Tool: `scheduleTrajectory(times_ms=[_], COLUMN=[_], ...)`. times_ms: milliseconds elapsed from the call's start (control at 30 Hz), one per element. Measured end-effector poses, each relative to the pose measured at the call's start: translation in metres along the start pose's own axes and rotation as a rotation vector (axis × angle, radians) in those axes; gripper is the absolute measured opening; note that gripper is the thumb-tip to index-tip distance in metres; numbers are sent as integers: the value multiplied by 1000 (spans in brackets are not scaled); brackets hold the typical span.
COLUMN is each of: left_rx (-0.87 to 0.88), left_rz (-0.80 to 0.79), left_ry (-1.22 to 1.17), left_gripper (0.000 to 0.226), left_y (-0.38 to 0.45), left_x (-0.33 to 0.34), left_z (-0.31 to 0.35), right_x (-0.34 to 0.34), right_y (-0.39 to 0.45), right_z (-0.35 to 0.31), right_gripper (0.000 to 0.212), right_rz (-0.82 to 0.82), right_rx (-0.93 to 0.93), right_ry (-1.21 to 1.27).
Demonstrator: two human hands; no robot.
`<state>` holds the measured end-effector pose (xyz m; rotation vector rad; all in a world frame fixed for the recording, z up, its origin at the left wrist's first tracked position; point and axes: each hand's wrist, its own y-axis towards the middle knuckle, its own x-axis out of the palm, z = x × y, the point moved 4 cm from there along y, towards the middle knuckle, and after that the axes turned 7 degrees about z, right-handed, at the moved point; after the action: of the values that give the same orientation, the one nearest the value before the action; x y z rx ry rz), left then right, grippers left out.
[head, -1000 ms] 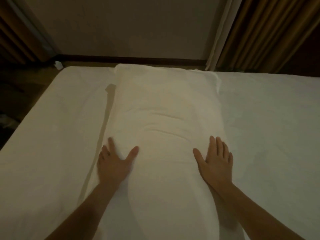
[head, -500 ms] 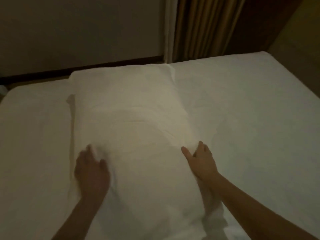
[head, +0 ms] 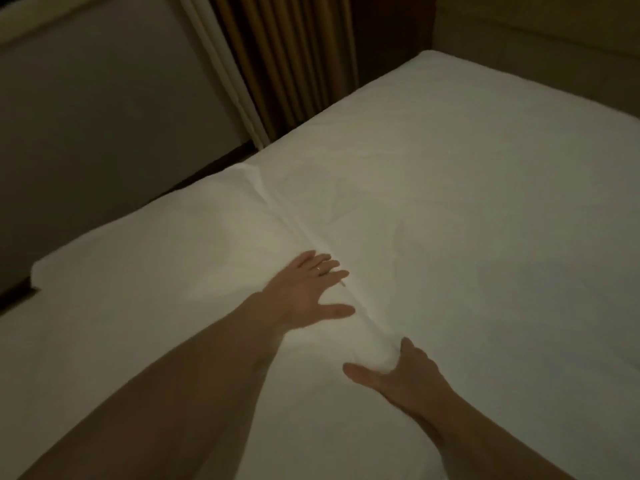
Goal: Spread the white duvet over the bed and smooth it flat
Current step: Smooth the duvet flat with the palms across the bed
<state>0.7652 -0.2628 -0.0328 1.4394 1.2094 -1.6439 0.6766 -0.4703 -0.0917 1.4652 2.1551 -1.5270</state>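
The white duvet [head: 180, 258] lies folded in a long thick strip across the bed [head: 502, 237], its right edge running diagonally down the middle of the view. My left hand [head: 306, 289] rests flat on top of the duvet, fingers straight and reaching that right edge. Lower down the same edge, my right hand [head: 398, 370] has its fingers tucked under the fold, hidden by the cloth, with the thumb lying on top. Both forearms come in from the bottom.
A white sheet covers the mattress to the right of the duvet. Brown curtains [head: 291, 64] and a grey wall panel [head: 104, 116] stand behind the bed's far edge. Beige floor or furniture [head: 554, 39] lies beyond the far right corner.
The view has swung right. My left hand crossed the duvet from its left side to its right edge. My right hand slid down that edge and pushed its fingers under it.
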Motion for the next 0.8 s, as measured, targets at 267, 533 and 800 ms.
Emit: scheduleTrajectory(times_ms=[267, 533, 800], left_rx=[72, 248, 222], left_rz=[-113, 64, 108], left_ry=[79, -53, 139], left_gripper=[44, 50, 61], left_y=[76, 78, 91], left_x=[6, 50, 79], left_z=[-104, -91, -81], right_x=[16, 17, 27], right_y=[28, 30, 43], right_z=[-16, -19, -22], right_gripper=[165, 152, 138], right_rz=[-107, -56, -40], right_rx=[-80, -67, -17], right_ry=[-138, -167, -171])
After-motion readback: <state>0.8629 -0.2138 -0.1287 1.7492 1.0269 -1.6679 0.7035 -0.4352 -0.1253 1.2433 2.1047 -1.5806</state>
